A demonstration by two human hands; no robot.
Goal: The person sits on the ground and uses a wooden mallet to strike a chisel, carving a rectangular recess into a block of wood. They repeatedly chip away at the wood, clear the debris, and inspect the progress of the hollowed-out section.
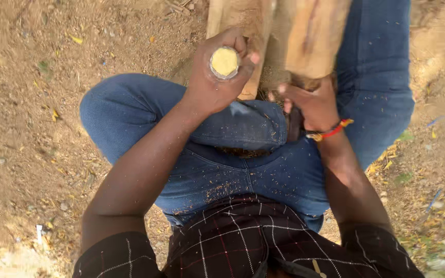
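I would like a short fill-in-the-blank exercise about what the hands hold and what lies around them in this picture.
1. The left hand grips a tool handle with a round, ____ end.
2. The right hand wears a red and yellow ____ at its wrist.
3. Both hands work against a block of ____ between the knees.
4. Fine sawdust lies on the blue ____ across the lap.

Missing words: yellow; bracelet; wood; jeans

Harsh daylight from above; I see washed-out glare on the sandy dirt ground (21,103) at left and bottom-left. Pale wooden block (310,36) smeared by motion blur. Blue denim jeans (243,170) sharp, soft shadow beneath; corners slightly stretched
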